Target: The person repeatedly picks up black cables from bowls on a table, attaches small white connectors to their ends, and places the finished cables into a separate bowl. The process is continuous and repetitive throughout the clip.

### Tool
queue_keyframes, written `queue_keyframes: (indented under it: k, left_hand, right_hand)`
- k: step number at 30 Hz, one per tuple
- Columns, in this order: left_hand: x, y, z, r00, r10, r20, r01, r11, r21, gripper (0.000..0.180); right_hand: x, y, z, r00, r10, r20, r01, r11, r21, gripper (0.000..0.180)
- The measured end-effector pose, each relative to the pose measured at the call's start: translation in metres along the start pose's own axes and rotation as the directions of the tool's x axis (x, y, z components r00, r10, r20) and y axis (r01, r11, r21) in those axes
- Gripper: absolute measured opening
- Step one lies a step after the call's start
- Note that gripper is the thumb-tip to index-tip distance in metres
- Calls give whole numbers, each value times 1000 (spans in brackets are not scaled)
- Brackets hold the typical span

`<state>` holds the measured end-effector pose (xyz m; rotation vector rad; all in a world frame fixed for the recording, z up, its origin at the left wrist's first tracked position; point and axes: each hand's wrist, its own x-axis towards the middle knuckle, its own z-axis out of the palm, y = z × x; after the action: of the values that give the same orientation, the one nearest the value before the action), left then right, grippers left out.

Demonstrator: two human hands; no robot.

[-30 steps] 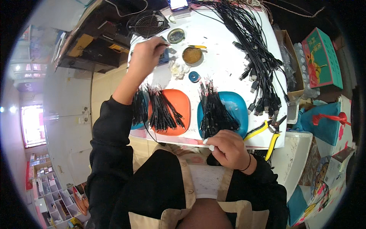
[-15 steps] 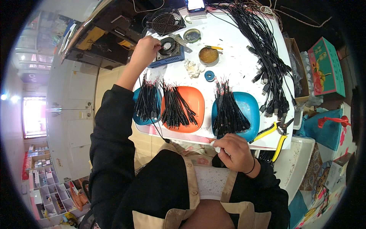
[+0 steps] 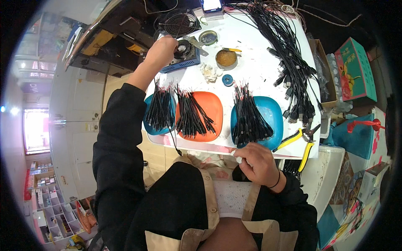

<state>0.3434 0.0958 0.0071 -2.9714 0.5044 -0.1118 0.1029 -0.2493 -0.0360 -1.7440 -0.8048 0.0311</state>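
Observation:
My left hand reaches to the far left, beside a blue box-shaped heating pot with a round bowl of silvery material. Its fingers are bent together at the bowl's edge, and whatever is between them is hidden. Near the table's front edge, my right hand is closed on a small white wad that looks like tissue. Just beyond that hand, a bundle of black cables with reddish stripped ends lies on a blue plate. More cables lie on the left blue plate and the orange plate.
Behind lie a tin of brown paste, a round lid, crumpled tissue, a blue spool and a fan. Long USB cables cover the right side. Yellow-handled cutters rest at the right front edge.
The whole view has shifted slightly. My left hand has moved a little to the right, closer over the pot's edge. The right hand keeps its hold on the white wad.

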Motion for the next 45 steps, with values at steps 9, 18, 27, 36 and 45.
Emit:
queue_keyframes:
  k: [9, 18, 27, 36, 45]
  left_hand:
    - [-103, 86, -81, 887, -245, -390, -56, 783, -620, 9]
    - [-231, 281, -121, 990, -46, -131, -138, -399, -906, 26]
    - [-252, 258, -68, 994, -101, -51, -69, -175, -982, 38]
    - [-277, 209, 8, 963, -242, 121, 116, -35, -993, 24]
    - [-245, 108, 1, 758, -489, -431, 163, 783, -601, 10]
  right_hand:
    - [2, -25, 15, 992, 11, -122, 1, 995, 99, 30]
    - [-51, -72, 35, 993, 109, 52, -121, 892, 436, 25]
    - [-241, -206, -129, 822, 91, -563, -203, 969, -139, 27]
    - [-305, 59, -91, 303, 925, -230, -929, 340, 143, 24]
    - [-224, 57, -31, 605, 794, 59, -508, 442, -740, 35]
